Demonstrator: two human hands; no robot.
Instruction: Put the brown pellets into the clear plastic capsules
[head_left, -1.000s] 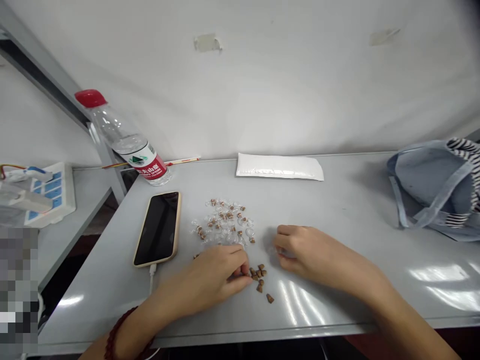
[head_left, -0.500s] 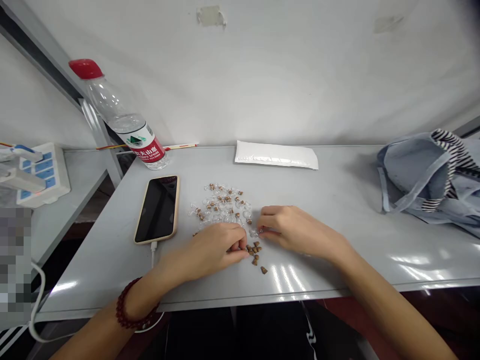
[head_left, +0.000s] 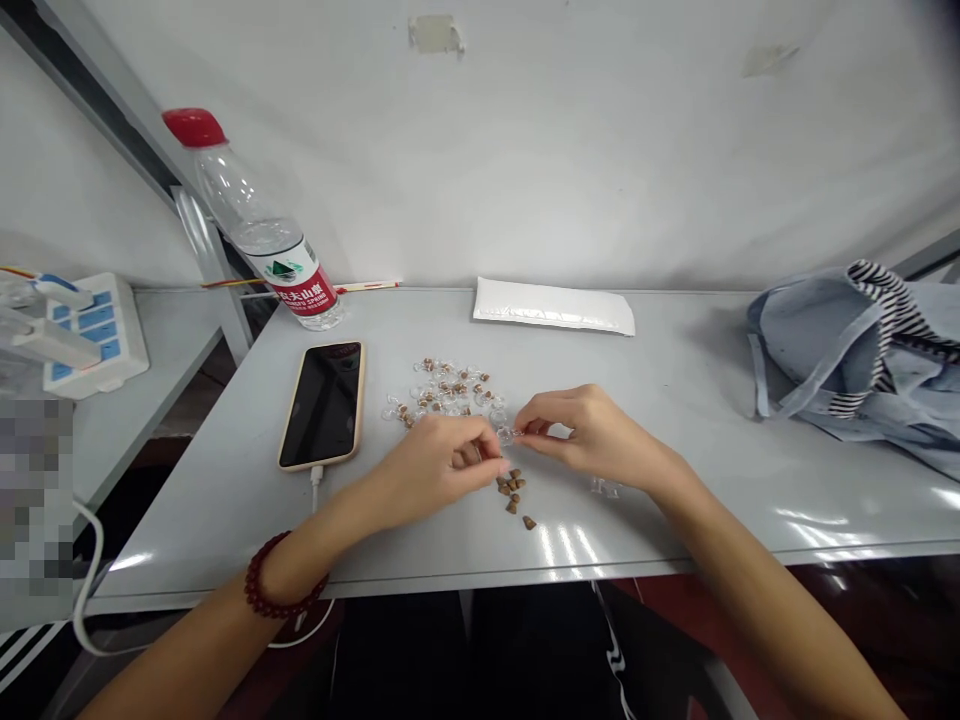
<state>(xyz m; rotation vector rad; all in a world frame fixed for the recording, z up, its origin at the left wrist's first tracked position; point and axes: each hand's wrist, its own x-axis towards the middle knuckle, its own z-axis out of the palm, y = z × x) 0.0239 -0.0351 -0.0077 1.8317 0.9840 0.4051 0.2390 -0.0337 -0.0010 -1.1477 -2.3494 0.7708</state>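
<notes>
My right hand (head_left: 589, 430) pinches a tiny clear glass bottle (head_left: 505, 435) between thumb and forefinger, just above the table. Close by on the left, my left hand (head_left: 442, 460) has its thumb and forefinger brought together; whatever is between them is too small to make out. Beneath the fingertips lie several loose brown corks (head_left: 514, 482), with one cork (head_left: 529, 523) apart nearer the table edge. Behind my left hand spreads a cluster of small clear bottles with brown corks (head_left: 446, 388). A few clear pieces (head_left: 606, 488) rest beside my right wrist.
A phone (head_left: 322, 405) with a charging cable lies left of the cluster. Behind it stands a water bottle (head_left: 300, 275) with a red cap. A white padded packet (head_left: 553, 306) lies near the wall, a blue fabric bag (head_left: 817, 340) at right, and a power strip (head_left: 101, 335) far left.
Both hands have risen slightly from the table. The small bottle now shows in my right fingertips, lifted toward my left hand. The view has shifted a little.
</notes>
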